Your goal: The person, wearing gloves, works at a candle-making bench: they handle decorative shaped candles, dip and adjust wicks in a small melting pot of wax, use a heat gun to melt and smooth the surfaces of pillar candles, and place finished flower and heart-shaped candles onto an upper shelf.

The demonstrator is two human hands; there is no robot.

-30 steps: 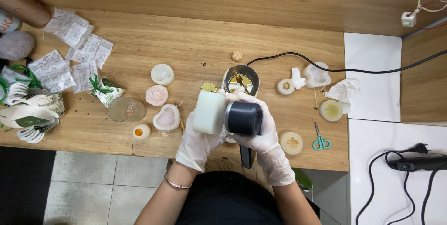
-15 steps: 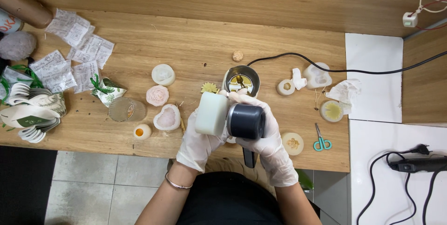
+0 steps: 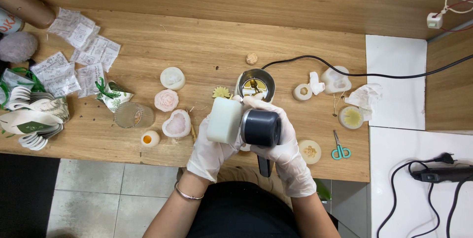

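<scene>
Wooden worktop (image 3: 207,46) (grey tiles below); left hand (image 3: 209,152) grips pale block (image 3: 224,119), right hand (image 3: 283,149) dark tool (image 3: 260,127).

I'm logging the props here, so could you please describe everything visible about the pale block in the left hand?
The pale block is a matte, whitish-green slab with rounded corners, looking like silicone or wax. The gloved left hand grips it from below, above the table's front edge. Its right side meets the dark tool held by the right hand.

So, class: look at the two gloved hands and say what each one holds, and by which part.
The left hand grips a pale whitish block from below, at its lower end. The right hand wraps around the dark heat gun, at its barrel and handle.
</scene>
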